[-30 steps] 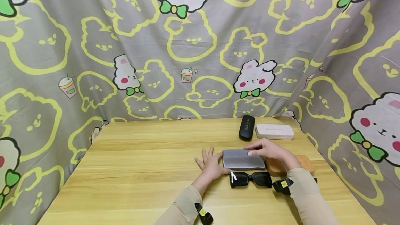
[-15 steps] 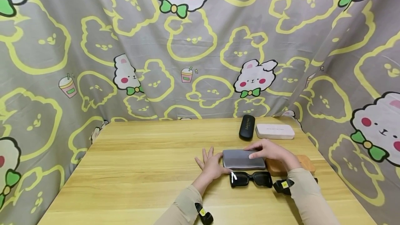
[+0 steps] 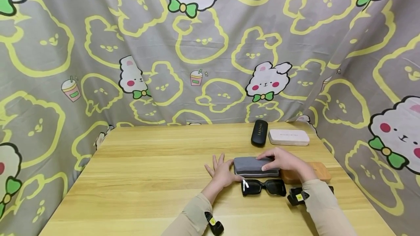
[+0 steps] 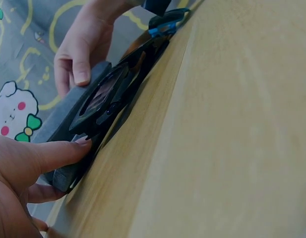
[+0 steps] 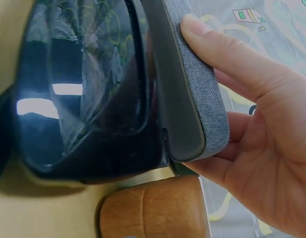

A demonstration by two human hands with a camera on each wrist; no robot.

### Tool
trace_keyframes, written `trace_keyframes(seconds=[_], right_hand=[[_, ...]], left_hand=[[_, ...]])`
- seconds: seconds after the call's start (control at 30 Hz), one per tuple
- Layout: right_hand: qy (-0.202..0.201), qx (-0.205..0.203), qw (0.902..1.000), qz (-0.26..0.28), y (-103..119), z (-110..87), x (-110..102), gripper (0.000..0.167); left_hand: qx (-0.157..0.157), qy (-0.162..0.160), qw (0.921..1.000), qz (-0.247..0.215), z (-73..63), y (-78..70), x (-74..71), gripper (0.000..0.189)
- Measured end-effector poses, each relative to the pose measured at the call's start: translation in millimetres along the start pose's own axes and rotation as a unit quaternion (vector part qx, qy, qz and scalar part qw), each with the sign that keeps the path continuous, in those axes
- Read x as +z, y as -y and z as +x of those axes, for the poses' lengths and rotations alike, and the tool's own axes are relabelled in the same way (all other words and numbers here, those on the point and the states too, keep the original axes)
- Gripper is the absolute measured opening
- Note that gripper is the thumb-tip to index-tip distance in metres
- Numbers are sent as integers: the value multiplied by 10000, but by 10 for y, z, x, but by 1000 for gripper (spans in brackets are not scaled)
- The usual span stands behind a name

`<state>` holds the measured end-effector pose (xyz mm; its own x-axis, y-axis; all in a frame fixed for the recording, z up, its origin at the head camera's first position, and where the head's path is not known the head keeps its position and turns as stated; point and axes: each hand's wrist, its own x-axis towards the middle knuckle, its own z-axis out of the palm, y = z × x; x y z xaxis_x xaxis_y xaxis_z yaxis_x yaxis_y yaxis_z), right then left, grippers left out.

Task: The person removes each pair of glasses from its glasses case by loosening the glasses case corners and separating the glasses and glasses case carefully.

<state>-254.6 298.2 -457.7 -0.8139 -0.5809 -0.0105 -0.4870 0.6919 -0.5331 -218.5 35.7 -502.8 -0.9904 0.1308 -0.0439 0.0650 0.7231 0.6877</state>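
A grey fabric glasses case lies on the table, its woven edge and darker front panel facing the right wrist camera. My left hand holds its left end between thumb and index finger, the other fingers spread. My right hand pinches the right part of the lid, thumb on the front edge and fingers behind. How far the lid stands up cannot be told. Black sunglasses sit just in front of the case, unfolded front towards me. Their large lens fills the left of the right wrist view.
A brown glasses case lies to the right, partly behind my right forearm. Farther back are a black glasses case and a pale pink one. A patterned curtain hangs behind the wooden table.
My right thumb has shifted slightly towards the front edge. The case top has gone from a shiny look to matte, with a darker front band and pale line below. My left hand stays put.
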Motion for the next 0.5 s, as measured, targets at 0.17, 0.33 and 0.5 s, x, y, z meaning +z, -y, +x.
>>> trace_keyframes(seconds=[0.17, 0.33, 0.5], right_hand=[[-170, -59, 9997, -182, 32, -23, 33, 45], [-347, -141, 9987, -346, 62, -37, 71, 44], [-452, -147, 9975, -521, 80, -52, 91, 44]], left_hand=[[-37, 14, 10000, 44, 7, 2, 5, 78], [-97, 52, 9999, 92, 10, -3, 4, 78], [-104, 44, 9999, 88, 14, -6, 4, 78]])
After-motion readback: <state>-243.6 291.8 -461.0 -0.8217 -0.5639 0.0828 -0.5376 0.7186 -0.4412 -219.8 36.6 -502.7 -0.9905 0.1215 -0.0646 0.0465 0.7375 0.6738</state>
